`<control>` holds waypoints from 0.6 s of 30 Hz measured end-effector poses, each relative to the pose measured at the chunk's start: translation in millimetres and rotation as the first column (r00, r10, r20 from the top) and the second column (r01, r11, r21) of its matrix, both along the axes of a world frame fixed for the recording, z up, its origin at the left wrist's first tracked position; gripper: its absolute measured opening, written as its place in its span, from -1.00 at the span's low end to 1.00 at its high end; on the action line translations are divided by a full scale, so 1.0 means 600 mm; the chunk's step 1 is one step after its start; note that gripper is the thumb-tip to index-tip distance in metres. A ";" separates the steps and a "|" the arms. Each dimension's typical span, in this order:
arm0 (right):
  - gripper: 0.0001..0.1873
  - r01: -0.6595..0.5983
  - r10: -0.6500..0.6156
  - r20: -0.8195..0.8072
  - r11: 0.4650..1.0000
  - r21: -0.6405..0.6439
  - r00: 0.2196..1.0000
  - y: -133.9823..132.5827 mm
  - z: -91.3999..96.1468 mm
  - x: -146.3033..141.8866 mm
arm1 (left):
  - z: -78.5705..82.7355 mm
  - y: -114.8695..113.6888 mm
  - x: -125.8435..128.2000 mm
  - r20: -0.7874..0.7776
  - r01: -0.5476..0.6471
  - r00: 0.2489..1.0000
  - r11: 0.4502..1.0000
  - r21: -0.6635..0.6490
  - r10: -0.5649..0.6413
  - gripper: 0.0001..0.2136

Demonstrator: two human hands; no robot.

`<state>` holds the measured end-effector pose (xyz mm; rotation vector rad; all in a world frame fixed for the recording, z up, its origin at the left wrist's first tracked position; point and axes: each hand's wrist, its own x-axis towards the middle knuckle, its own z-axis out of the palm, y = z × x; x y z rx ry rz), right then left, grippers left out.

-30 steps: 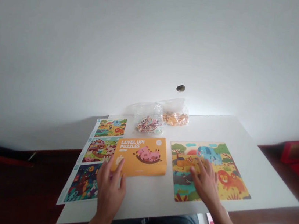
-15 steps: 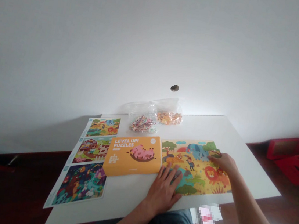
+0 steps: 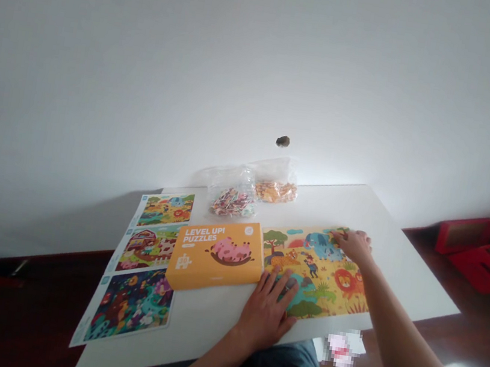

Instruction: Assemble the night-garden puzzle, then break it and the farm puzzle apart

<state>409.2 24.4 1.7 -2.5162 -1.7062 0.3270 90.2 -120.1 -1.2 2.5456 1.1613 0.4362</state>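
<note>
A colourful animal jigsaw puzzle (image 3: 316, 278) with an elephant, lions and trees lies on the white table in front of me. My left hand (image 3: 267, 308) is spread flat, its fingertips resting on the puzzle's lower left part. At the top right corner, beside the elephant, my right hand (image 3: 355, 246) is bent with fingers pinched on a small puzzle piece, mostly covered by the fingers. Touching or nearly touching the puzzle's left side is the yellow puzzle box (image 3: 216, 256) with a pink pig on its lid.
Two clear bags, one of mixed pieces (image 3: 233, 202) and one of orange pieces (image 3: 276, 191), lie by the wall. A printed sheet with three pictures (image 3: 96, 302) lies partly under the box on the white table (image 3: 406, 267). Red boxes (image 3: 483, 256) stand on the floor at right.
My right hand has moved up and slightly left, bringing the piece from above the puzzle's right side to its top right corner. My left hand has stayed in place.
</note>
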 end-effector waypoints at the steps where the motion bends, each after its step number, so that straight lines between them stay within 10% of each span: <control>1: -0.28 0.016 -0.016 -0.002 1.000 -0.002 1.000 0.010 -0.002 -0.007 | -0.001 0.000 0.000 -0.002 -0.002 1.000 1.000 0.002 0.002 -0.40; 5: -0.09 0.059 -0.059 -0.063 0.998 0.003 0.996 0.043 0.001 -0.002 | -0.001 -0.002 0.001 -0.011 -0.006 1.000 1.000 0.000 0.006 -0.37; 11: -0.43 -0.101 0.021 -0.575 0.989 -0.107 0.818 0.060 0.020 0.042 | 0.001 -0.003 0.001 -0.025 -0.011 1.000 1.000 -0.013 0.010 -0.35; 18: -0.40 -0.043 0.002 -0.559 0.997 -0.060 0.829 0.045 0.051 0.017 | 0.002 -0.004 0.001 -0.047 -0.005 0.999 1.000 -0.022 0.004 -0.36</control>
